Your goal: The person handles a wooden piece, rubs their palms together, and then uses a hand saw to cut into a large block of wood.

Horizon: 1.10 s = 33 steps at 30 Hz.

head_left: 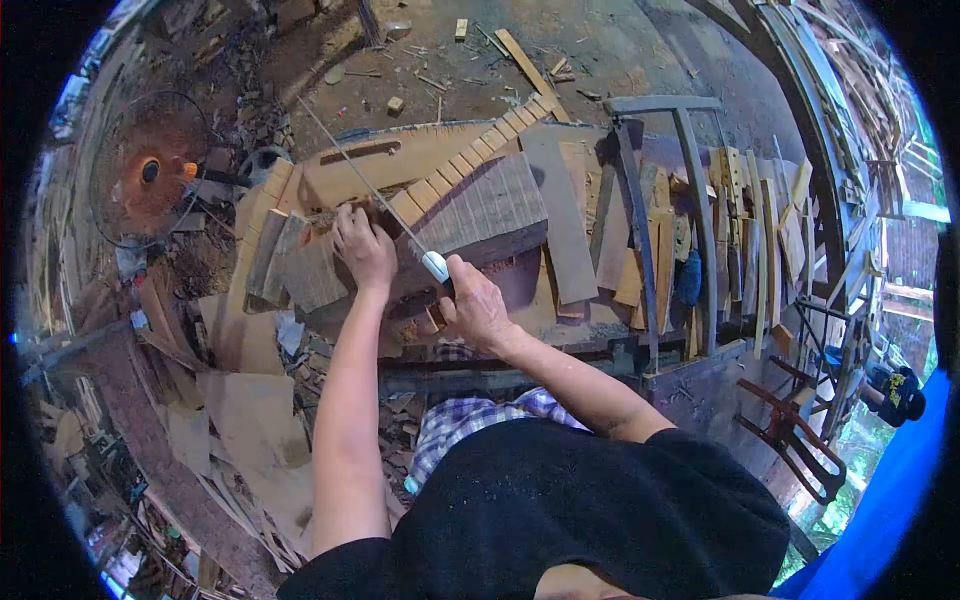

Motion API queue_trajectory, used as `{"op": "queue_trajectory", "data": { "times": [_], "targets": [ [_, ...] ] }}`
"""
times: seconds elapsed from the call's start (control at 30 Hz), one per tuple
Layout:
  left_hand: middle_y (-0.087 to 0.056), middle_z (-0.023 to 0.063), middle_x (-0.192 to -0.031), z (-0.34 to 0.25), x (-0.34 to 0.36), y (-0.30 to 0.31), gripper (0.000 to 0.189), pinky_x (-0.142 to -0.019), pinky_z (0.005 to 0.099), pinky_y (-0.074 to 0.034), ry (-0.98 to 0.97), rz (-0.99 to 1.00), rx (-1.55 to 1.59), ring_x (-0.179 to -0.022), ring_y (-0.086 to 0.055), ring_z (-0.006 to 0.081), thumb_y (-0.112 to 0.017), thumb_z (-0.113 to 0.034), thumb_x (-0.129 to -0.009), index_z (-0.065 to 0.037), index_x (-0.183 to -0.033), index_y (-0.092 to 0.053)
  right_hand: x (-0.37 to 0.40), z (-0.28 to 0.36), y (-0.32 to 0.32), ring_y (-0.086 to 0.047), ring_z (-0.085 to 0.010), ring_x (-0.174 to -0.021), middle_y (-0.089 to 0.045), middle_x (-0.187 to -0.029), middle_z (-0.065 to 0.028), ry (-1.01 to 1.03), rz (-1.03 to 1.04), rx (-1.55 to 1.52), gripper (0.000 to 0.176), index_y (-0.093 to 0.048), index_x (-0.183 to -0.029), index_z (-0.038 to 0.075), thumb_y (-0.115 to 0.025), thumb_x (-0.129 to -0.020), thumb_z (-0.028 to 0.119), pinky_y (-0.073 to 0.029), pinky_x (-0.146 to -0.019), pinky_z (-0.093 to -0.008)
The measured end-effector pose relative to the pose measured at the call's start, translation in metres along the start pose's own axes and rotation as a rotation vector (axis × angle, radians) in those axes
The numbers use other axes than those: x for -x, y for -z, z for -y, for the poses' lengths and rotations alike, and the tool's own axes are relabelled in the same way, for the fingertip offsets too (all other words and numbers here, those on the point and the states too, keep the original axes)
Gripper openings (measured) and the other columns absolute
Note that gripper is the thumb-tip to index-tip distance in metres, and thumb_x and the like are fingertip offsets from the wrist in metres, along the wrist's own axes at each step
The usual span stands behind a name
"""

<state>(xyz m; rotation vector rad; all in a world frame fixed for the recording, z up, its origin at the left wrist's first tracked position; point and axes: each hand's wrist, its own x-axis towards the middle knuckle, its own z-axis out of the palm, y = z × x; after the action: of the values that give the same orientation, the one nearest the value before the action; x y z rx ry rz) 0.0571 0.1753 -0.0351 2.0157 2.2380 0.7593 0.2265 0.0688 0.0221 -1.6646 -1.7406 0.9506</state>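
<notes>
My right hand (pixel 475 305) is wrapped around the pale handle (pixel 435 265) of a handsaw. Its long thin blade (pixel 350 165) slants away to the upper left, passing close by the end of a notched wooden strip (pixel 455 172). My left hand (pixel 363 245) rests with bent fingers on a piece of wood (pixel 322 222) just left of the blade; its fingertips partly hide what they press on. Under the notched strip lies a thick grey-brown wood block (pixel 490 205). A similar block (pixel 312 272) sits to the left of my left hand.
The workbench top (pixel 330 180) carries a second notched strip (pixel 262 215) at left and a grey board (pixel 560 220) at right. Beyond that are a wooden frame (pixel 685 150) and several tools and slats. A fan (pixel 150 170) stands far left; an orange-brown frame saw (pixel 795 435) hangs right.
</notes>
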Motion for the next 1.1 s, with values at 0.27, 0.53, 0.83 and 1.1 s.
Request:
{"op": "queue_trajectory", "data": {
  "times": [0.27,0.53,0.83,1.1],
  "targets": [
    [-0.047,0.0193,-0.127,-0.008,0.015,0.042,0.045,-0.101,0.0463,-0.035,-0.213,0.207,-0.011,-0.117,-0.042,0.0377,-0.064,-0.008,-0.075,0.005,-0.117,-0.052,-0.010,-0.011,-0.017,-0.055,-0.0452,-0.087,-0.054,-0.088,-0.0240,-0.085,-0.062,-0.105,0.038,-0.040,-0.105,0.004,-0.064,-0.078,0.016,-0.044,-0.073,-0.0529],
    [-0.048,0.0237,-0.123,-0.021,-0.012,0.059,0.054,-0.101,0.0460,-0.038,-0.060,0.582,-0.042,-0.116,-0.045,0.0408,-0.072,-0.013,-0.073,0.004,-0.120,-0.051,-0.004,-0.007,0.007,-0.055,-0.0452,-0.088,-0.056,-0.090,-0.0231,-0.032,-0.037,-0.126,0.034,-0.043,-0.103,0.006,-0.065,-0.079,0.016,-0.045,-0.075,-0.0506],
    [-0.063,0.0202,-0.104,-0.030,0.005,0.056,0.056,-0.084,0.0455,-0.049,-0.070,0.630,0.061,-0.100,-0.060,0.0386,-0.076,-0.022,-0.073,-0.004,-0.120,-0.051,0.017,0.008,0.047,-0.055,-0.0470,-0.083,-0.056,-0.085,-0.0244,0.063,-0.084,-0.073,0.028,-0.043,-0.100,0.005,-0.062,-0.081,0.011,-0.041,-0.069,-0.0529],
    [-0.063,0.0198,-0.107,-0.014,-0.001,0.076,0.044,-0.085,0.0473,-0.048,-0.109,0.608,0.094,-0.101,-0.060,0.0394,-0.075,-0.022,-0.076,-0.003,-0.110,-0.054,0.031,-0.011,0.061,-0.056,-0.0467,-0.085,-0.057,-0.083,-0.0237,-0.028,-0.104,-0.199,0.027,-0.045,-0.102,0.006,-0.064,-0.083,0.008,-0.043,-0.067,-0.0482]
  ]
}}
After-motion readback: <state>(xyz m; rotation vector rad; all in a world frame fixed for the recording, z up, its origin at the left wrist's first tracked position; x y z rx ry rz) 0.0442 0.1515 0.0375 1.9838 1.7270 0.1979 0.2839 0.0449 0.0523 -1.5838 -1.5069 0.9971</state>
